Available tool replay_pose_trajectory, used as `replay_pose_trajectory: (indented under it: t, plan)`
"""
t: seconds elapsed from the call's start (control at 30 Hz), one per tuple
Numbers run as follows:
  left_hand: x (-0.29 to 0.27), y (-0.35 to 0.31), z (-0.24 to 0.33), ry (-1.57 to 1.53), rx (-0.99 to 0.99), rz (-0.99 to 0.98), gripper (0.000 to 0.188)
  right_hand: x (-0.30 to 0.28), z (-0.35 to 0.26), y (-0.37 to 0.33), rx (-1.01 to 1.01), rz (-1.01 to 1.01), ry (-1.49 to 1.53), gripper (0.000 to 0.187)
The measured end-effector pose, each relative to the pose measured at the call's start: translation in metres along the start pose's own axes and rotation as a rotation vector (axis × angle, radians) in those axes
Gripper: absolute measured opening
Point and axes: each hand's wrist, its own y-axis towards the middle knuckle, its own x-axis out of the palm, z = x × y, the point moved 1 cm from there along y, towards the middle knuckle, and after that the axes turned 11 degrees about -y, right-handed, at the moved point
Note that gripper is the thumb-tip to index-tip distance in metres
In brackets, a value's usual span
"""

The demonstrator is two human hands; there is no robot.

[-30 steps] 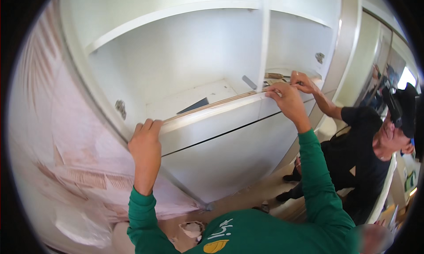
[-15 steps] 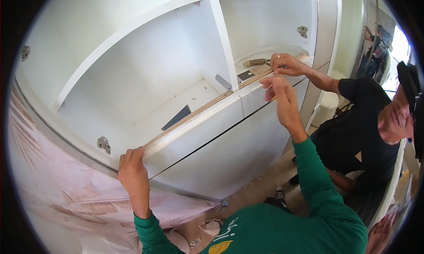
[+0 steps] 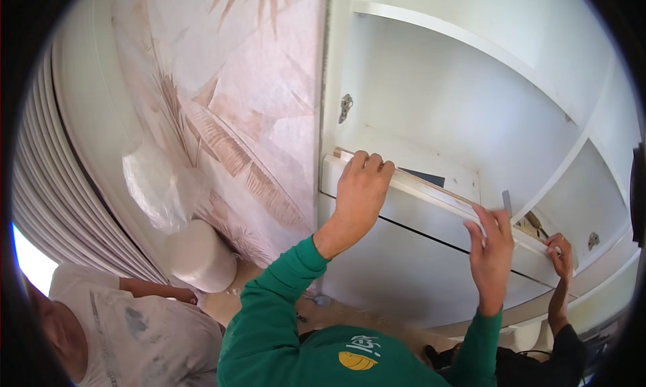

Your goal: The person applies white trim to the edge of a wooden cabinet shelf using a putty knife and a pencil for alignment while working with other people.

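Both hands gripped the long white wooden panel [image 3: 431,195] as before: left hand [image 3: 360,188] curled over its end, right hand [image 3: 491,245] further along. The view had swung leftward, while a co-worker's hand [image 3: 560,252] steadied the far end.

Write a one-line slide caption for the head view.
Both hands, left and right, grip a long white panel at a white cabinet; another person's hand steadies its far end.

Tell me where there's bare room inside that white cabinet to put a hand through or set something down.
Free: the shelf floor behind the long white panel, between the hinge plate and the dark flat piece. Crowded: the panel's top edge, under the left hand, right hand and a co-worker's hand.
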Motion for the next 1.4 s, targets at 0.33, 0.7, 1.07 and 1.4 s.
replay_pose_trajectory:
  t: [0.33,0.7,1.07,1.4]
  plan:
    - [0.004,-0.006,-0.008,-0.095,-0.081,0.106,0.018,0.068,-0.034,0.058,-0.103,-0.23,-0.11,0.009]
    - [0.0,-0.008,-0.018,-0.114,-0.126,0.143,0.015,0.081,-0.05,0.053,-0.123,-0.152,-0.089,0.01]
    - [-0.001,-0.005,-0.022,-0.129,-0.103,0.116,0.01,0.081,-0.049,0.05,-0.118,-0.139,-0.104,0.007]
    - [-0.009,-0.001,-0.034,-0.134,-0.019,0.073,0.009,0.083,-0.05,0.048,-0.156,-0.118,-0.122,0.004]
